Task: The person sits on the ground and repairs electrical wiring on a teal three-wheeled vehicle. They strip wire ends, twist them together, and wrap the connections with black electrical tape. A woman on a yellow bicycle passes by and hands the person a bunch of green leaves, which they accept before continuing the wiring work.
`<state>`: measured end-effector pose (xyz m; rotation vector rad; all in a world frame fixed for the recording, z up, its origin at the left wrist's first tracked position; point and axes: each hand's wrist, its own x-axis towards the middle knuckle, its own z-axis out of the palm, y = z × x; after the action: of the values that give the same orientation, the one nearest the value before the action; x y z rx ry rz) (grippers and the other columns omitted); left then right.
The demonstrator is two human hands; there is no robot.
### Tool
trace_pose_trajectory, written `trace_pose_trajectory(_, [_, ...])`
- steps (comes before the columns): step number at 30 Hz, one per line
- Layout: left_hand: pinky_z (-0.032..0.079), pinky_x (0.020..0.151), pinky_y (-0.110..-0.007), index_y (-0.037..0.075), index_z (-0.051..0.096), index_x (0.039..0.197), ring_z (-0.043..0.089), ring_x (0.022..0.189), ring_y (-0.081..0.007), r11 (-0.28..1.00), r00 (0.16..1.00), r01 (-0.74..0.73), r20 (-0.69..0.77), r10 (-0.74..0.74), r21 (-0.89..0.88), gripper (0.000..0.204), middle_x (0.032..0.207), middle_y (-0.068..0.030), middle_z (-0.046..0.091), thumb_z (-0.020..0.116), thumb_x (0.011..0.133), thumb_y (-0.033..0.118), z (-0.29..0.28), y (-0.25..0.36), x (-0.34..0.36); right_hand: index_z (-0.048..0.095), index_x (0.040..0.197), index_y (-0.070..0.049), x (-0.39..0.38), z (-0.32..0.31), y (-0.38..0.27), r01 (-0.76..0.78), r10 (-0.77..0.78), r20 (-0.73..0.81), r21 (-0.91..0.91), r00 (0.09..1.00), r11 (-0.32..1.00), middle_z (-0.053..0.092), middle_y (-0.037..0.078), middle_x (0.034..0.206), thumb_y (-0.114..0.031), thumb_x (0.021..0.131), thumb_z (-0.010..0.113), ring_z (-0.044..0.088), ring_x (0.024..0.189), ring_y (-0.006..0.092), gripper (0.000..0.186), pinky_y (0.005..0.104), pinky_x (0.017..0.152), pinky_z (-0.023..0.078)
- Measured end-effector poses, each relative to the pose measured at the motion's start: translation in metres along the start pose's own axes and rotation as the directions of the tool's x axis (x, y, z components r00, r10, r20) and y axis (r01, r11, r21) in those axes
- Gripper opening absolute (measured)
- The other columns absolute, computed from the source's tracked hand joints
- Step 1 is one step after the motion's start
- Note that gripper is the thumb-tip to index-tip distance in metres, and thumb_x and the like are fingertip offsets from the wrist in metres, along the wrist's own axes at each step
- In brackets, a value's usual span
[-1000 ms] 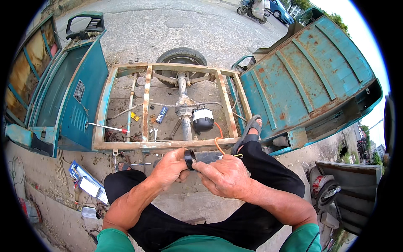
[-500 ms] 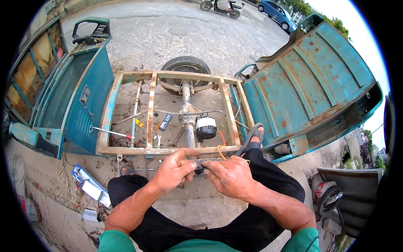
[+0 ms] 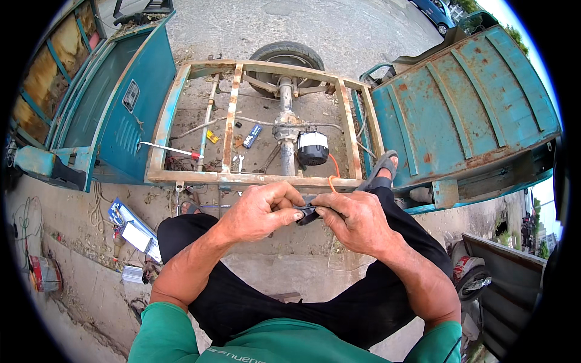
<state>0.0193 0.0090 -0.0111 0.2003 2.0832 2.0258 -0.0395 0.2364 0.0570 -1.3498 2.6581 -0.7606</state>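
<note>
My left hand (image 3: 259, 210) and my right hand (image 3: 358, 221) meet in front of the frame's near rail. Thumbs and fingers of both pinch a small dark strip (image 3: 309, 211); its exact kind is too small to make out. An orange cable (image 3: 337, 166) runs from the black-and-silver motor (image 3: 313, 147) over the rail to my right hand, where its end is hidden. That motor sits beside the axle (image 3: 286, 115), inside the rusty metal frame (image 3: 230, 130).
A teal cab body (image 3: 130, 115) stands left, a rusty teal panel (image 3: 466, 109) right. A wheel (image 3: 287, 57) lies beyond the frame. Inside it are a screwdriver (image 3: 172, 149), a blue box (image 3: 252, 136) and a wrench (image 3: 241, 162). A white box (image 3: 138, 236) lies left.
The view has tilted downward, so the frame sits higher in it. My hands have turned a little and still pinch the dark strip between them.
</note>
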Motion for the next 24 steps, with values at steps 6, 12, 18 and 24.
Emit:
trace_pose_trajectory(6, [0.051, 0.071, -0.031, 0.002, 0.07, 0.1, 0.064, 0.083, -0.0127, 0.955, 0.966, -0.237, -0.062, 0.251, 0.176, 0.015, 0.093, -0.0082, 0.068, 0.074, 0.088, 0.008, 0.002, -0.007, 0.003, 0.07, 0.101, -0.008, 0.0, 0.001, 0.003, 0.115, -0.118, -0.018, -0.113, 0.993, 0.987, 0.068, 0.009, 0.073, -0.013, 0.084, 0.076, 0.067, 0.067, 0.0305, 0.018, 0.0404, 0.062, 0.049])
trace_pose_trajectory(12, [0.053, 0.064, -0.028, -0.001, 0.067, 0.103, 0.066, 0.072, -0.0114, 0.992, 0.992, -0.125, -0.029, 0.126, 0.013, 0.014, 0.087, -0.007, 0.069, 0.069, 0.095, 0.01, 0.001, -0.001, 0.002, 0.07, 0.103, -0.006, 0.0, -0.002, 0.001, 0.083, -0.086, -0.035, -0.08, 0.996, 0.993, 0.068, 0.012, 0.086, -0.01, 0.085, 0.075, 0.067, 0.072, 0.0313, 0.019, 0.0424, 0.065, 0.053])
trace_pose_trajectory(18, [0.053, 0.061, -0.025, -0.004, 0.062, 0.108, 0.065, 0.07, -0.01, 0.953, 0.994, -0.048, 0.078, 0.075, -0.301, 0.019, 0.085, -0.0067, 0.068, 0.065, 0.1, 0.013, -0.002, -0.01, 0.003, 0.07, 0.105, -0.004, -0.002, 0.0, -0.001, -0.036, 0.032, 0.028, 0.16, 0.999, 0.986, 0.069, 0.013, 0.097, -0.009, 0.089, 0.071, 0.069, 0.082, 0.0342, 0.016, 0.0409, 0.071, 0.056])
trace_pose_trajectory(24, [0.054, 0.064, -0.025, -0.004, 0.06, 0.11, 0.066, 0.072, -0.0093, 0.938, 0.99, -0.104, 0.054, 0.128, -0.33, 0.023, 0.088, -0.0059, 0.068, 0.063, 0.102, 0.017, 0.004, -0.023, 0.011, 0.061, 0.12, 0.003, -0.009, 0.01, -0.004, -0.345, 0.281, 0.216, 0.738, 0.935, 0.58, 0.072, 0.013, 0.092, -0.008, 0.099, 0.062, 0.07, 0.089, 0.0173, 0.024, 0.034, 0.074, 0.055])
